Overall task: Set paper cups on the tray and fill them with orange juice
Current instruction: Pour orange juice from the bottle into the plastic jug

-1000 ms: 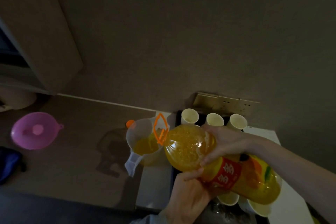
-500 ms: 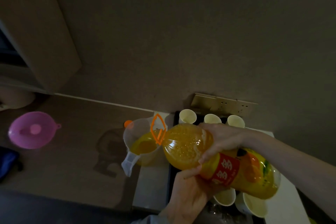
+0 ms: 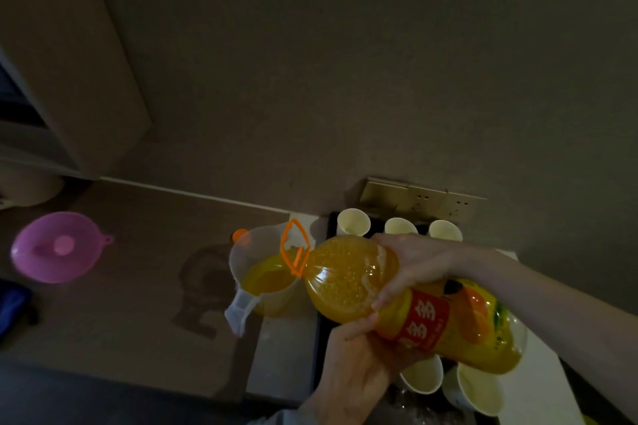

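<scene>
A big orange juice bottle (image 3: 348,279) with a red label lies tilted, its mouth over a clear measuring jug (image 3: 266,272) that holds juice. My right hand (image 3: 411,266) grips the bottle from above near the shoulder. From below, my left hand (image 3: 352,362) holds it by the label. An orange ring handle (image 3: 293,248) hangs at the bottle neck. Three empty paper cups (image 3: 353,221) stand at the far end of the black tray (image 3: 322,328). Two more paper cups (image 3: 423,374) sit at the near end, partly hidden by the bottle.
An orange bottle cap (image 3: 240,236) lies behind the jug. A pink funnel (image 3: 58,247) rests on the brown counter at the left. A wall socket plate (image 3: 421,198) is behind the tray. The tray sits on a white surface (image 3: 286,355).
The bottle stays tipped over the jug and the juice level in the jug has risen a little. Both hands keep their hold.
</scene>
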The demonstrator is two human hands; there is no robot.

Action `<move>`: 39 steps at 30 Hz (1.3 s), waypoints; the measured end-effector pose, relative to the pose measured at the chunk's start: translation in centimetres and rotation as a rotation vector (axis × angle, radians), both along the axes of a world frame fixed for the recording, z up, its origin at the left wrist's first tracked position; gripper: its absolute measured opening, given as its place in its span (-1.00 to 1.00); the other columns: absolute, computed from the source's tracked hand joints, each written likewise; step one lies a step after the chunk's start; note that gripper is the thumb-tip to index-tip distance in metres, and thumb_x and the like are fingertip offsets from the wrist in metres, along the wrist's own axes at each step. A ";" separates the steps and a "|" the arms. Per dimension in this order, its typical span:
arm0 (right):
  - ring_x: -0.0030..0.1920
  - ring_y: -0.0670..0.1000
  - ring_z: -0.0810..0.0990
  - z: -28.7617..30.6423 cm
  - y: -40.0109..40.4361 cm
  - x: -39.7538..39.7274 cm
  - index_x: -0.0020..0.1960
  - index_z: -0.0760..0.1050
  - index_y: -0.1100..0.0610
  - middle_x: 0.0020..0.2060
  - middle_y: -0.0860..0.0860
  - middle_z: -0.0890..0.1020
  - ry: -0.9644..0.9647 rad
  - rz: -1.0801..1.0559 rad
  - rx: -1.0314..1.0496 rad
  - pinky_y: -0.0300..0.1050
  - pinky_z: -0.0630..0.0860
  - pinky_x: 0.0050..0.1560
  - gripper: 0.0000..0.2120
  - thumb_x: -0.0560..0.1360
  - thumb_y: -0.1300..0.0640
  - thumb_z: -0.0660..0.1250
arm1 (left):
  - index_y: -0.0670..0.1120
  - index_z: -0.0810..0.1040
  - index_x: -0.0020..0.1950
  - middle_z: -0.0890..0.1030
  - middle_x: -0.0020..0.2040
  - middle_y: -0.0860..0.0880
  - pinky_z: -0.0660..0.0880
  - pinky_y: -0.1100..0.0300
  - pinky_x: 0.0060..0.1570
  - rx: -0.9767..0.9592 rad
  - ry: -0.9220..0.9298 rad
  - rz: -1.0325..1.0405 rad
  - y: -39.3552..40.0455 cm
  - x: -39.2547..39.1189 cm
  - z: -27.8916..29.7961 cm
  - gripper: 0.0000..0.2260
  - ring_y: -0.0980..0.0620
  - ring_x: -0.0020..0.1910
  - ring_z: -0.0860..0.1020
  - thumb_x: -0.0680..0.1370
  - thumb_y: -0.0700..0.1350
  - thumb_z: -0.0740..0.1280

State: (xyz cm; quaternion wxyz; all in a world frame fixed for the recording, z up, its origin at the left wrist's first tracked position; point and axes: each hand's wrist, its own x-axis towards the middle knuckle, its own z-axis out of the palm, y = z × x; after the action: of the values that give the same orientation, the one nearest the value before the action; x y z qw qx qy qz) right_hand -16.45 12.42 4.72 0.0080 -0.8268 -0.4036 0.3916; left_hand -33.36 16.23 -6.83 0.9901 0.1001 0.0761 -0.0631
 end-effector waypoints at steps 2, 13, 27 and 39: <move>0.34 0.00 0.42 -0.1 0.1 0.0 0.52 0.11 -0.08 0.37 -0.09 0.42 0.006 -0.002 -0.002 0.02 0.44 0.32 0.11 0.12 -0.35 0.54 | -0.09 0.51 0.35 0.44 0.39 -0.27 0.08 -0.47 0.35 0.007 0.019 0.001 0.2 0.0 0.0 -0.60 -0.33 0.38 0.38 0.51 -0.21 0.33; 0.30 -0.04 0.44 -0.3 0.1 0.2 0.48 0.16 -0.14 0.31 -0.15 0.45 0.015 0.014 0.004 -0.02 0.46 0.29 0.08 0.08 -0.41 0.51 | -0.08 0.52 0.35 0.43 0.41 -0.28 0.13 -0.50 0.32 0.000 0.034 0.011 0.2 0.0 -0.5 -0.58 -0.36 0.40 0.36 0.49 -0.22 0.37; 0.08 -0.23 0.48 -0.5 -0.7 0.0 0.06 0.19 -0.49 0.02 -0.34 0.48 0.091 -0.002 0.064 -0.29 0.43 0.03 -0.27 0.01 -0.43 0.50 | -0.08 0.48 0.39 0.39 0.43 -0.29 0.09 -0.50 0.33 0.022 0.092 -0.023 0.2 0.1 -0.2 -0.62 -0.39 0.41 0.31 0.55 -0.17 0.30; 0.13 -0.17 0.45 -0.1 -0.8 0.0 0.21 0.17 -0.35 0.02 -0.34 0.44 0.081 -0.007 0.048 -0.24 0.43 0.08 -0.20 0.12 -0.35 0.54 | -0.07 0.54 0.33 0.45 0.38 -0.28 0.18 -0.48 0.31 -0.021 0.029 -0.027 -0.4 0.0 -0.5 -0.61 -0.37 0.37 0.39 0.50 -0.20 0.36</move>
State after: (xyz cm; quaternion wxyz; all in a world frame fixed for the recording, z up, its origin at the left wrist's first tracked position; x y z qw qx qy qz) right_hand -16.47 11.66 4.57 0.0456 -0.8115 -0.4092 0.4147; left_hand -33.35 15.87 -7.31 0.9889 0.0900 0.0885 -0.0789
